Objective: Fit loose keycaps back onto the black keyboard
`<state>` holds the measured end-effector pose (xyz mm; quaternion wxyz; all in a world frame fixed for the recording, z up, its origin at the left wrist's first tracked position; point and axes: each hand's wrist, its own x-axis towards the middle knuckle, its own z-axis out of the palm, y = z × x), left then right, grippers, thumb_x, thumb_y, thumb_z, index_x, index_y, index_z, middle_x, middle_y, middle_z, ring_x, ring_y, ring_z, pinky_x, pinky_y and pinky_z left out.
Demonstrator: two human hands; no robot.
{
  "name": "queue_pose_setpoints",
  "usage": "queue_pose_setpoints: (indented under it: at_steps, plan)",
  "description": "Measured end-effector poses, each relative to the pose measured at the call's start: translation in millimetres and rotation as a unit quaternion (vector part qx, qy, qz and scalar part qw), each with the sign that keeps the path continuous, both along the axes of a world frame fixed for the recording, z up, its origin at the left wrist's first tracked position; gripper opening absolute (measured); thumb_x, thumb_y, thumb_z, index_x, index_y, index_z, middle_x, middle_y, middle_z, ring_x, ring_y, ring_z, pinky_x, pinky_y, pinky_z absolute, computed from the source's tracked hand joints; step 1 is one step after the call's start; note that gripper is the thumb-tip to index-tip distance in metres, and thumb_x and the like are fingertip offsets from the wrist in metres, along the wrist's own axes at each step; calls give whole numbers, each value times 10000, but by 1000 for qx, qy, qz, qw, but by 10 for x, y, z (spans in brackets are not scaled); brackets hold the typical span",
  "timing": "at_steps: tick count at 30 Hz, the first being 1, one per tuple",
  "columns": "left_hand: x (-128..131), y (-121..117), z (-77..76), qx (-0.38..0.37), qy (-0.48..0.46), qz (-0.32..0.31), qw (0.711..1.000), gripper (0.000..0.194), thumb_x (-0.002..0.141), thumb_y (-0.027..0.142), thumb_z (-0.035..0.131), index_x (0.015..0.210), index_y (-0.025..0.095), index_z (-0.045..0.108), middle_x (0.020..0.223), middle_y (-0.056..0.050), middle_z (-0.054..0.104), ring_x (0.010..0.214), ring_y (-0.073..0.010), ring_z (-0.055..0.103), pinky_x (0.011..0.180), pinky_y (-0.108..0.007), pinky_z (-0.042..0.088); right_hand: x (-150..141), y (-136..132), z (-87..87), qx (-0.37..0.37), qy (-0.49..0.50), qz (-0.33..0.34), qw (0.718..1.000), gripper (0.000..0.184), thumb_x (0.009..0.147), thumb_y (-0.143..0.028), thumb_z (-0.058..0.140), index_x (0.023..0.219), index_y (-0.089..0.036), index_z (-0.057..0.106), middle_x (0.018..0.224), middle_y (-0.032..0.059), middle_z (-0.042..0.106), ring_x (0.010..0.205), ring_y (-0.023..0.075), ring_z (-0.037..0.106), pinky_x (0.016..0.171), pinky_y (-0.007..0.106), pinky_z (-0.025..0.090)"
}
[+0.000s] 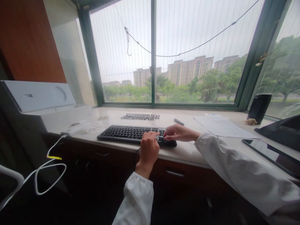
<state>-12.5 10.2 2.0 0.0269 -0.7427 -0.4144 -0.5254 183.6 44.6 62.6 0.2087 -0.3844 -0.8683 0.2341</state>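
Observation:
A black keyboard (124,132) lies on the white counter, its long side towards me. My left hand (149,148) is at its front edge, right of the middle, with the index finger stretched over the keys and the other fingers bent against it. From the right, my right hand (177,132) reaches over the keyboard's right end. Its thumb and index finger close in a pinch at the keys; whatever is between the fingertips is too small to make out. Behind the keyboard, dark loose keycaps (140,116) are laid out in rows.
A small dark stick-like object (179,121) lies behind my right hand. Paper sheets (225,126), a phone-like dark slab (272,154) and a black cylinder (259,107) are on the right. At left are an open white box (63,115) and a white cable (52,150).

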Motion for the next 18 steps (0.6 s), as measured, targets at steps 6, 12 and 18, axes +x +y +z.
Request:
queue_pose_setpoints:
  at_steps: [6,12,18]
  plan:
    - [-19,-23,-5,-1,21,-37,999,374,831,-19,442,964,194,719,972,-19,711,961,-168,575,910,-321,475,-21,-22,-13,1,1,0,1000,461,743,-565,648,910,-140,706,720,35,660,650,129,559,572,238,411]
    - [-16,-24,-21,-11,16,-36,999,374,818,-19,463,944,198,740,938,-17,725,938,-168,585,902,-326,489,-28,-23,-34,13,-13,-4,1000,470,742,-571,649,910,-138,715,665,16,617,600,108,515,533,226,377]
    - [-17,-37,-21,-21,14,-36,999,375,817,-13,472,947,206,747,918,-18,734,932,-167,592,890,-327,502,-37,-15,-40,11,-22,-13,1000,451,741,-555,656,907,-141,715,655,12,618,585,104,507,521,223,362]
